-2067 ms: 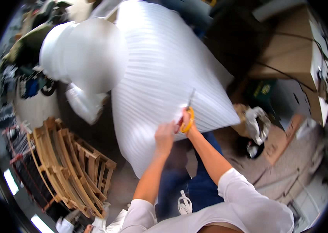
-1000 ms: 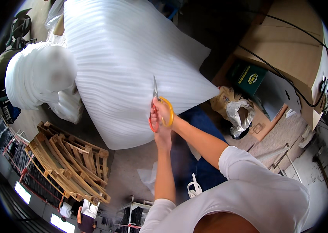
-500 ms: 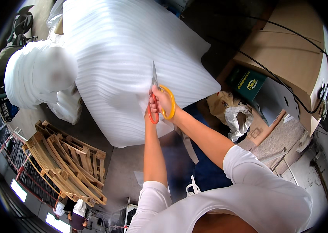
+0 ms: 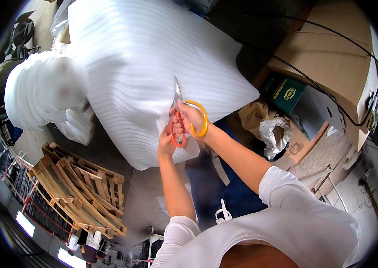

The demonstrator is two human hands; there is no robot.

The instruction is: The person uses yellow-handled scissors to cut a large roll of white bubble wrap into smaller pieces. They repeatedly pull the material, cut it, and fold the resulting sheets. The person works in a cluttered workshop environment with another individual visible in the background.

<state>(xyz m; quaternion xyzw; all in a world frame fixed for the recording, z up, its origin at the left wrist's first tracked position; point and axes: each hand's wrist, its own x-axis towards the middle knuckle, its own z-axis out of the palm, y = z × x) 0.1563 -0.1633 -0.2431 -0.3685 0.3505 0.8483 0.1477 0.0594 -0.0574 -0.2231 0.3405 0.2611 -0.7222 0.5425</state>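
A wide sheet of white ribbed foam wrap [image 4: 153, 58] lies spread before me, fed from a thick roll [image 4: 41, 89] at the left. My right hand [image 4: 191, 117] grips scissors [image 4: 184, 120] with one orange and one yellow handle loop, their blades pointing up into the sheet near its front edge. My left hand [image 4: 167, 144] pinches the foam's edge just below the scissors.
Wooden pallets [image 4: 79, 187] lie stacked at the lower left. A large cardboard box [image 4: 332, 58] with a black cable over it stands at the right, with a green box [image 4: 285, 91] and crumpled paper and plastic [image 4: 267, 125] beside it.
The scissors have advanced a little further into the foam sheet, and my left hand has moved up close under them on the sheet's edge.
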